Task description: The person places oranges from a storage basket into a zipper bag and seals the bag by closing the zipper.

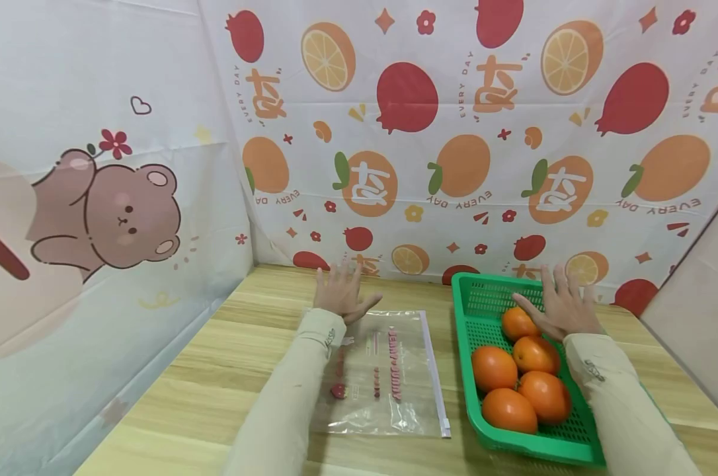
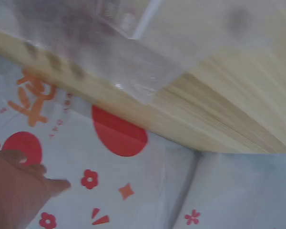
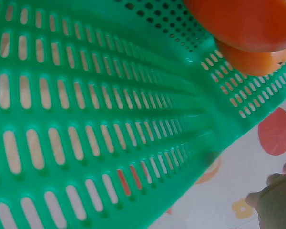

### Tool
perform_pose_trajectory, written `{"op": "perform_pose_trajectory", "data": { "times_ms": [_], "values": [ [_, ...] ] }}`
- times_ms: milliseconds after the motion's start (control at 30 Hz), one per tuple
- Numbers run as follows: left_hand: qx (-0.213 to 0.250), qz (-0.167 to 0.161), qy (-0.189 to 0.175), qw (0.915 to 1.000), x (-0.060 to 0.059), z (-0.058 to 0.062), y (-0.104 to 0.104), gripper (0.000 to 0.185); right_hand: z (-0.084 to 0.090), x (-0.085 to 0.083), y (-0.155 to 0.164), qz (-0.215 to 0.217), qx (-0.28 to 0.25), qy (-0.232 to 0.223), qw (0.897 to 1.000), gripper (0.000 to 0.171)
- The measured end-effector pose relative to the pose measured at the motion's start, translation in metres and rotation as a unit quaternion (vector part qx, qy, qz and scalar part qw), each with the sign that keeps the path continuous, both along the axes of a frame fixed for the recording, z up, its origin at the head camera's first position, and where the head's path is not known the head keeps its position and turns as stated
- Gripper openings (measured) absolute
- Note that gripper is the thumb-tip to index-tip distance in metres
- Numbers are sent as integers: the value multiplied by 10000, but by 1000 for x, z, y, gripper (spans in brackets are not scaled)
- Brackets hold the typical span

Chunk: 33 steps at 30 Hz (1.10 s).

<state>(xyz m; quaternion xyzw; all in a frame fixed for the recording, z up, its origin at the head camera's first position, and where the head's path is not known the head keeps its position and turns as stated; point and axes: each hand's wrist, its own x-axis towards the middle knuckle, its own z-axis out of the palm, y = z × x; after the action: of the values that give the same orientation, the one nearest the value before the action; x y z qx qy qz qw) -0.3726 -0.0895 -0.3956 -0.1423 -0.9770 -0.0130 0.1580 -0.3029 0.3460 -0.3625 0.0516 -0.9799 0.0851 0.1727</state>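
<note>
My left hand (image 1: 341,294) is held with its fingers spread and straight over the far left part of a clear plastic zip bag (image 1: 415,370). The bag lies flat, with pink lettering and a pale slider strip along its right side. My right hand (image 1: 564,307), fingers also extended, hovers above the far right part of a green plastic basket (image 1: 463,357). Inside it sit several smooth orange-red fruits that look like tomatoes (image 1: 494,368). Neither hand holds anything. In the right wrist view the basket's slotted wall (image 3: 200,129) fills much of the frame.
The bag and basket stand side by side on a light wood-grain table (image 1: 216,370). A white cloth with fruit prints (image 1: 412,165) hangs behind it. Another cloth with a bear print (image 1: 133,215) hangs on the left, and a pale surface (image 1: 704,277) bounds the right.
</note>
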Motion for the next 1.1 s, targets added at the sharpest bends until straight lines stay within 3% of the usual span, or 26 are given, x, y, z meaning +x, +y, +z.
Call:
{"op": "perform_pose_trajectory", "data": {
  "times_ms": [100, 233, 400, 533, 633, 767, 967, 1100],
  "values": [
    [-21, -49, 37, 10000, 1, 4, 7, 84, 4, 0, -3, 171, 22, 66, 9998, 89],
    [55, 62, -330, 9994, 6, 9, 23, 76, 11, 1, -10, 470, 106, 6, 9988, 75],
    [83, -30, -650, 9978, 25, 14, 49, 67, 21, 11, -29, 870, 227, 95, 9959, 52],
    [490, -336, -779, 9952, 45, 15, 70, 53, 31, 22, -51, 1047, -177, -86, 9943, 46],
    [979, -615, -1155, 9866, 60, 14, 85, 41, 41, 32, -66, 1186, -531, -252, 9912, 46],
    [1368, -934, -1837, 9689, 77, 7, 103, 33, 48, 47, -79, 1430, -869, -354, 9853, 43],
    [1026, -1350, -2430, 9551, 94, -7, 115, 38, 57, 73, -95, 1574, -1140, -568, 9793, 40],
    [764, -1607, -2468, 9526, 97, -15, 116, 36, 62, 86, -105, 1553, -1239, -599, 9782, 40]
  ]
}}
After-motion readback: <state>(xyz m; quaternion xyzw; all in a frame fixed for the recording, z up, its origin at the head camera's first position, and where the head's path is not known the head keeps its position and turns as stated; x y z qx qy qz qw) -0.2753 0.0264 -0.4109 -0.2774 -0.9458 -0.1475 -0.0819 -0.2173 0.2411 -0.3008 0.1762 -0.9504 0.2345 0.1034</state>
